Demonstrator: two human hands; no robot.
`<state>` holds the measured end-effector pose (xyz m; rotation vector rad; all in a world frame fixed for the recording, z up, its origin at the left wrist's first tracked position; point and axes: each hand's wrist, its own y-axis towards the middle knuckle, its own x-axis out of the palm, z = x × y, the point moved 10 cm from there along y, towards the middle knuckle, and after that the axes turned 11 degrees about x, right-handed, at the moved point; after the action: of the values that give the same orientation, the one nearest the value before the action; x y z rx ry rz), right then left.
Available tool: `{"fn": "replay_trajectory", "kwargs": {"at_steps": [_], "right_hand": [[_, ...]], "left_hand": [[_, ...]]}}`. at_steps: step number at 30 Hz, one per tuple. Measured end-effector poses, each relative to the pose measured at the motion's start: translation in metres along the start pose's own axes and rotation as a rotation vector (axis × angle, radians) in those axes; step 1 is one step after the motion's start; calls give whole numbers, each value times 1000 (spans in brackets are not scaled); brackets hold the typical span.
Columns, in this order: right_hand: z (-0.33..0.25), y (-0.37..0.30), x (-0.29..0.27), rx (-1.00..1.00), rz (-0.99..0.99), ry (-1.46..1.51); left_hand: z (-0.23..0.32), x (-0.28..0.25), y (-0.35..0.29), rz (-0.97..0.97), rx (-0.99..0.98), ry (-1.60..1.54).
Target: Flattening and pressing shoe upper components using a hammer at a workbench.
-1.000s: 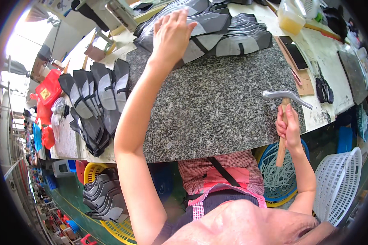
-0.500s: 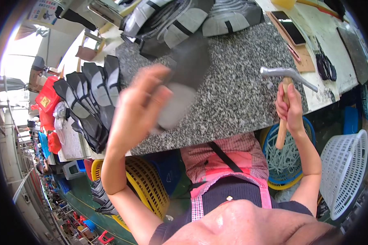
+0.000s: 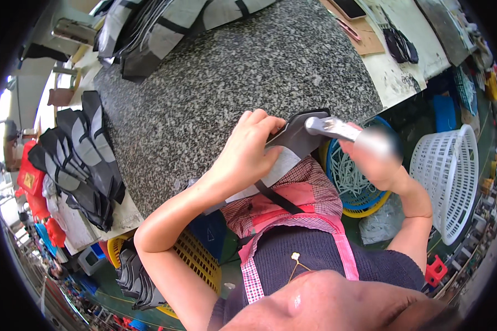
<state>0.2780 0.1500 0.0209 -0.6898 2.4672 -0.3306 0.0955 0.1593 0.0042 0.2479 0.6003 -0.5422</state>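
Note:
My left hand (image 3: 248, 146) grips a flat black and grey cut piece (image 3: 299, 139) at the near edge of the speckled stone slab (image 3: 221, 83). Its fingers curl over the far edge and the thumb lies on the grey part. My right hand (image 3: 378, 168) is closed round a hammer (image 3: 328, 127). The hammer's silver face is over the black end of the piece; whether they touch I cannot tell. Motion blurs the other end of the hammer head, and the wooden handle is hidden. The piece's near end reaches toward my apron.
Similar pieces lie in a fanned pile (image 3: 80, 160) on the left and a larger stack (image 3: 165, 27) at the back. A phone (image 3: 350, 7) lies back right. Below the table are a basket of pale strips (image 3: 348, 179), a white basket (image 3: 446, 176) and a yellow basket (image 3: 196, 259).
The left hand has brought the piece from above the slab's middle to its near edge, rightward. The hammer has moved left and turned over the piece. The whole view has shifted.

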Motion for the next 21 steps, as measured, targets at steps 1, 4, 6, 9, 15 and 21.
{"fn": "replay_trajectory", "kwargs": {"at_steps": [1, 4, 6, 9, 15, 21], "right_hand": [[6, 1, 5, 107, -40, 9], [5, 1, 5, -1, 13, 21], [-9, 2, 7, -28, -44, -17], [-11, 1, 6, -76, -29, 29], [-21, 10, 0, 29, -120, -67], [-50, 21, -28, -268, 124, -204]], "left_hand": [[2, 0, 4, -13, 10, -8], [1, -1, 16, -50, -10, -30], [-1, -1, 22, -73, -30, -38], [-5, -2, 31, -42, -43, -56], [10, -8, 32, 109, 289, 262], [46, 6, 24, 37, 580, 652]]}}
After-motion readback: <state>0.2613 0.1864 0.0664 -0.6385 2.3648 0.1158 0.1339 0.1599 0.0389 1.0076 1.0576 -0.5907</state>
